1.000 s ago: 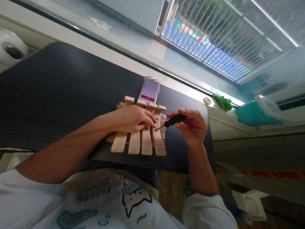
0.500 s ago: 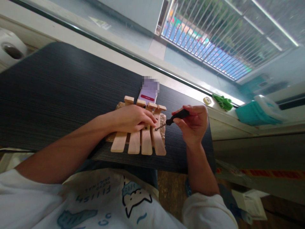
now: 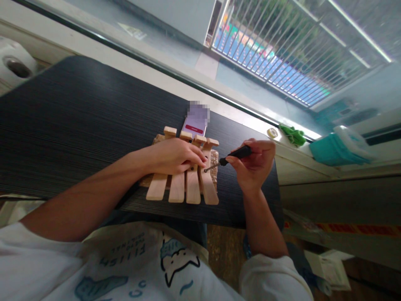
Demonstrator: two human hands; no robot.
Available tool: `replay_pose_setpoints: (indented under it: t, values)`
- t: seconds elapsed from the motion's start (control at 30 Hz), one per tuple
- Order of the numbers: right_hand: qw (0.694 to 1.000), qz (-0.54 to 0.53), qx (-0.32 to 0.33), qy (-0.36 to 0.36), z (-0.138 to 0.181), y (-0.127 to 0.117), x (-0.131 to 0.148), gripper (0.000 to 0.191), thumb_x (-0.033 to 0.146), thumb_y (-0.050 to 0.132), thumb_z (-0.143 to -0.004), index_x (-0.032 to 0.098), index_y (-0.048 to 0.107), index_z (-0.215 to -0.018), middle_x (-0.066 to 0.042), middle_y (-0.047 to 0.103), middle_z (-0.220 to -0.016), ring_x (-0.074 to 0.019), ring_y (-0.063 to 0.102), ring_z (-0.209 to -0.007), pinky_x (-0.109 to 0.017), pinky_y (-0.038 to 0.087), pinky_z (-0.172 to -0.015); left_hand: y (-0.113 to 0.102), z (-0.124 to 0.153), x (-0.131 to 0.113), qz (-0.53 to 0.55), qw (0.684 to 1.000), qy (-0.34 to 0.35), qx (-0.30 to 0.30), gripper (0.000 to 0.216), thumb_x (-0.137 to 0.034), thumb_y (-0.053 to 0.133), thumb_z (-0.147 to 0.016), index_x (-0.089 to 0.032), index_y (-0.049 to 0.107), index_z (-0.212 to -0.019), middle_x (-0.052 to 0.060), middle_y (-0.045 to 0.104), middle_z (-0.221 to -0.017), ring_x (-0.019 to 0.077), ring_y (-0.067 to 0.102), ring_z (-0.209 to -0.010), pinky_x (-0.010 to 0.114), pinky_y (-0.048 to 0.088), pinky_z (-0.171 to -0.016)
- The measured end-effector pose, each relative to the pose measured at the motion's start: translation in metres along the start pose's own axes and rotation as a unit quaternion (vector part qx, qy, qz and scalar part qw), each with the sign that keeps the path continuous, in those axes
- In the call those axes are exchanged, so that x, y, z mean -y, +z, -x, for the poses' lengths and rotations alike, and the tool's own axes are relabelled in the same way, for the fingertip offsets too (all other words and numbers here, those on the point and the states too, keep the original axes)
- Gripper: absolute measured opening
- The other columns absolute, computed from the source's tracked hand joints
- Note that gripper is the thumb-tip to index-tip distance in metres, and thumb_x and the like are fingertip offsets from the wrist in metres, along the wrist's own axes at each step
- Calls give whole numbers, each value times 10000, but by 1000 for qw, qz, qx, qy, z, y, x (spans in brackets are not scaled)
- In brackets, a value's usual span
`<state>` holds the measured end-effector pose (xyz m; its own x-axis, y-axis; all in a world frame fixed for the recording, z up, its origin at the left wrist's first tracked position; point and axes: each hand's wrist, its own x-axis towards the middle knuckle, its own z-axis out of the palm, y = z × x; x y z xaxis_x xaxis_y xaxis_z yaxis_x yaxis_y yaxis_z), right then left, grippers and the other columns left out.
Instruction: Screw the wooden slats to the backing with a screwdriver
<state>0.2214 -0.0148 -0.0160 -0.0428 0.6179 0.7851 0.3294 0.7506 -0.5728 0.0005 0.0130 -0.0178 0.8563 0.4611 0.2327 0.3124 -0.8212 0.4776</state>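
Several pale wooden slats [image 3: 176,188] with upturned far ends lie side by side across crosspieces in clear wrap on the dark table. My left hand [image 3: 171,155] is laid over their middle, palm down, its fingers curled and pressing near the rightmost slat [image 3: 209,190]. My right hand [image 3: 255,163] grips the black handle of a screwdriver [image 3: 234,155] between thumb and fingers. The screwdriver leans down to the left, its tip at a dark screw or hole in the rightmost slat. A second dark hole shows farther up that slat.
Just behind the slats lies a phone [image 3: 194,125] with a lit screen. On the sill to the right are a tape roll [image 3: 272,133], a green cloth [image 3: 293,136] and a teal container [image 3: 333,146]. A white rounded object [image 3: 15,62] stands at far left.
My right hand has shifted slightly to the right and its fingers have moved around the handle, while the screwdriver tip stays at the same spot. My left hand and the slats have hardly moved.
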Motion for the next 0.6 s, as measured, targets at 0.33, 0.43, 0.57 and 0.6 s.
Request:
replay_pose_setpoints:
  t: [0.33, 0.43, 0.57, 0.6]
  values:
    - [999, 29, -18, -31, 4, 4, 0, 371, 503, 732, -796, 376, 505, -1061, 47, 470, -761, -106, 416, -493, -270, 358, -382, 0, 1, -1, -3, 1000, -5, 2, 417, -8, 562, -817, -212, 753, -1126, 9, 733, -1214, 149, 701, -1073, 242, 513, -1004]
    - [999, 6, 4, -38, 3, 2, -3, 342, 489, 718, -812, 387, 536, -1083, 44, 483, -739, -111, 464, -503, -266, 369, -385, 0, 1, 0, -1, 1000, -5, 4, 420, -7, 558, -819, -208, 751, -1133, 17, 728, -1224, 150, 696, -1087, 243, 510, -1006]
    - [995, -67, 62, -38, 1, -6, -4, 287, 409, 643, -879, 381, 574, -1156, 26, 561, -791, -117, 536, -567, -265, 418, -415, 0, 1, 1, 1, 1000, -4, 4, 429, -5, 551, -816, -218, 751, -1130, 9, 732, -1215, 144, 695, -1087, 239, 506, -1005]
    - [993, -87, 79, -32, 1, -8, -3, 283, 366, 624, -894, 377, 578, -1173, 19, 599, -838, -119, 564, -606, -266, 436, -434, 0, 1, 1, 0, 1000, -4, 4, 428, -7, 550, -817, -221, 752, -1129, 5, 733, -1214, 143, 695, -1088, 237, 504, -1005]
